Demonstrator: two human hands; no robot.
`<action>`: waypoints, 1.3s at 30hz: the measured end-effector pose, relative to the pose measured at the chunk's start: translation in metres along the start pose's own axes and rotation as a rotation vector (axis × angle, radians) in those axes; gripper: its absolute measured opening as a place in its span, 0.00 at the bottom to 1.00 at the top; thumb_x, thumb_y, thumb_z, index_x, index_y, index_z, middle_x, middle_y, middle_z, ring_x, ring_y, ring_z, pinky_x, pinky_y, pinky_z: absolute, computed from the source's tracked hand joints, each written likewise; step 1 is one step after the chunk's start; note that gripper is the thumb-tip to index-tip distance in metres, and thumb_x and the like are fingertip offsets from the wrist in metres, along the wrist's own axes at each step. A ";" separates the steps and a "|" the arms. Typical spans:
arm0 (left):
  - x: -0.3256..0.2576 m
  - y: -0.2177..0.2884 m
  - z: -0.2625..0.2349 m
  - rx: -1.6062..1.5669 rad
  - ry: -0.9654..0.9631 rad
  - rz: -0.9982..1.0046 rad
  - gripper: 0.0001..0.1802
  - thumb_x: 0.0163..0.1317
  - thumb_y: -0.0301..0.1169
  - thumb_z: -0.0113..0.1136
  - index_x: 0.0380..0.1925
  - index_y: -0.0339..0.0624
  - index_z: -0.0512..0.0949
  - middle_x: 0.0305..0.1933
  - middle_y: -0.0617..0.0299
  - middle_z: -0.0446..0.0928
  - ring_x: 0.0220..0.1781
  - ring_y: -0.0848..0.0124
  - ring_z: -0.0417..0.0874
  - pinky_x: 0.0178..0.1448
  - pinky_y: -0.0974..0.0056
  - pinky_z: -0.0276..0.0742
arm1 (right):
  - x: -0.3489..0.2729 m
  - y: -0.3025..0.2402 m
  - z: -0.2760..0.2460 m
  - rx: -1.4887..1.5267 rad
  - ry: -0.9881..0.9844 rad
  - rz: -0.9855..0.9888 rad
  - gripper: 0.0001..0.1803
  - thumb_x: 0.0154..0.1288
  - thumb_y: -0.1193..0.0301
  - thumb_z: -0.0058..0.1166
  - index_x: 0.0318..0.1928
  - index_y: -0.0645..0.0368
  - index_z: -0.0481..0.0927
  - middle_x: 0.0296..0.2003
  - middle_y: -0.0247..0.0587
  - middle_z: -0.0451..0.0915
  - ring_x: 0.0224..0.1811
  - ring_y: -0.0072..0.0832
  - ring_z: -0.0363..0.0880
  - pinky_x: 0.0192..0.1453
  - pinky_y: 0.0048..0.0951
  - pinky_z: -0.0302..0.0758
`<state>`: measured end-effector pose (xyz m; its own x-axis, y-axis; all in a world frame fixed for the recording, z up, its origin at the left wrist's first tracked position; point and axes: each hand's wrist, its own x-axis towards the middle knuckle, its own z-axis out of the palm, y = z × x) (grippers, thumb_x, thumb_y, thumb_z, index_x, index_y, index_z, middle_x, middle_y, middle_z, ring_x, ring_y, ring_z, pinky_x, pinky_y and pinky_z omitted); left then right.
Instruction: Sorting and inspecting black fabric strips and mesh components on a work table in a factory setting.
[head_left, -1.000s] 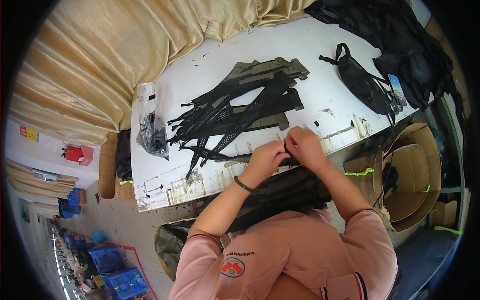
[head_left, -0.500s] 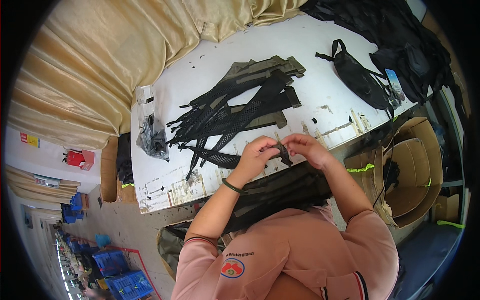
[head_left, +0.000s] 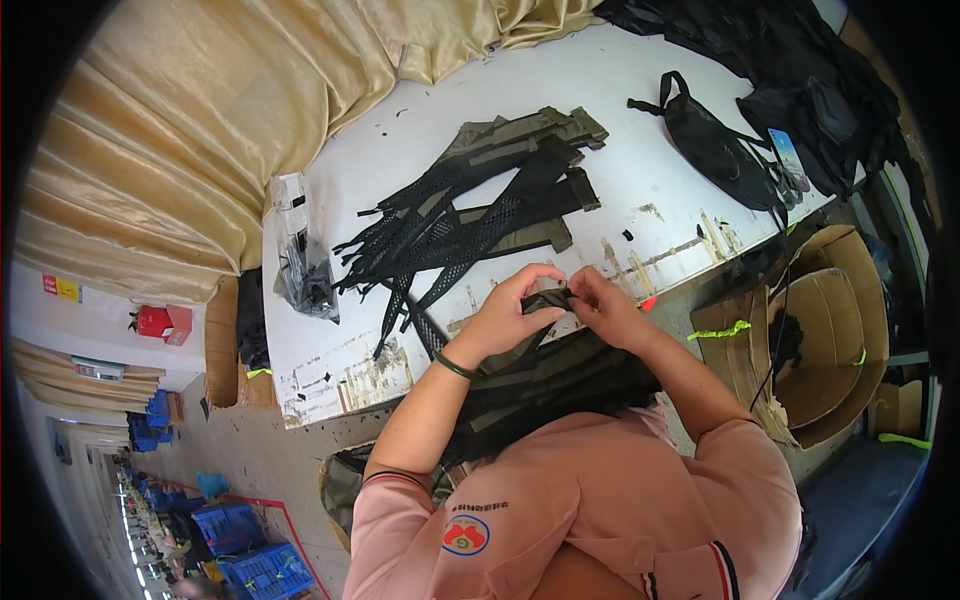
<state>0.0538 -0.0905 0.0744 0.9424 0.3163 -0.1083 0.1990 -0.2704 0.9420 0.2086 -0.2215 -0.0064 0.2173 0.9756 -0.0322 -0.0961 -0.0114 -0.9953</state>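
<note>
At the table's near edge, my left hand (head_left: 513, 318) pinches a dark olive and black fabric strap (head_left: 546, 300) between thumb and fingers. My right hand (head_left: 607, 314) is closed on the other side of the same piece, its fingertips pressed together at the strap's end. Part of the strap is hidden behind my hands. Beyond them lies a loose pile of black mesh and olive straps (head_left: 490, 215), crossing one another. More dark olive and black fabric (head_left: 560, 385) rests over my lap, below the table edge.
A clear plastic bag (head_left: 305, 280) with dark contents lies at the table's left. At the right are a black pouch (head_left: 715, 150), a phone (head_left: 787, 158) and heaped black fabric (head_left: 800, 80). An open cardboard box (head_left: 830, 330) stands right of the white table (head_left: 400, 130).
Both hands have drawn slightly closer together, with the held strap turned and bunched between them. Its mesh tail has slid from the table toward me. A small red patch now shows beside my right hand.
</note>
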 end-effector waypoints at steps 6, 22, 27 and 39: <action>0.004 -0.015 0.006 -0.072 0.199 -0.145 0.15 0.64 0.38 0.59 0.33 0.33 0.81 0.28 0.64 0.80 0.31 0.79 0.74 0.37 0.70 0.72 | 0.008 -0.030 -0.009 0.045 0.285 -0.083 0.10 0.65 0.72 0.55 0.44 0.58 0.70 0.22 0.27 0.68 0.23 0.14 0.66 0.28 0.19 0.67; -0.077 -0.059 -0.015 -0.122 -0.427 -0.403 0.09 0.62 0.31 0.60 0.36 0.35 0.77 0.28 0.65 0.79 0.30 0.78 0.78 0.38 0.71 0.75 | -0.027 -0.058 -0.089 0.124 0.111 0.056 0.06 0.61 0.75 0.57 0.36 0.56 0.72 0.25 0.28 0.73 0.28 0.15 0.71 0.29 0.20 0.68; -0.106 -0.057 -0.023 0.012 -0.441 -0.788 0.15 0.66 0.36 0.57 0.31 0.32 0.78 0.27 0.59 0.80 0.26 0.74 0.81 0.33 0.69 0.76 | -0.025 -0.050 -0.096 -0.927 -0.270 0.582 0.11 0.56 0.71 0.62 0.35 0.59 0.73 0.24 0.40 0.76 0.30 0.28 0.78 0.32 0.29 0.71; -0.052 -0.048 -0.029 0.536 0.026 -0.266 0.18 0.57 0.43 0.63 0.32 0.38 0.77 0.31 0.48 0.78 0.33 0.51 0.79 0.39 0.53 0.74 | 0.141 0.027 0.009 -1.280 -0.041 -0.078 0.47 0.56 0.51 0.60 0.71 0.50 0.52 0.72 0.53 0.47 0.74 0.52 0.41 0.72 0.60 0.42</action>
<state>-0.0130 -0.0680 0.0441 0.8364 0.4560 -0.3041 0.5410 -0.5977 0.5916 0.2282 -0.0823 -0.0372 0.1485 0.9889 0.0098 0.9180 -0.1342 -0.3731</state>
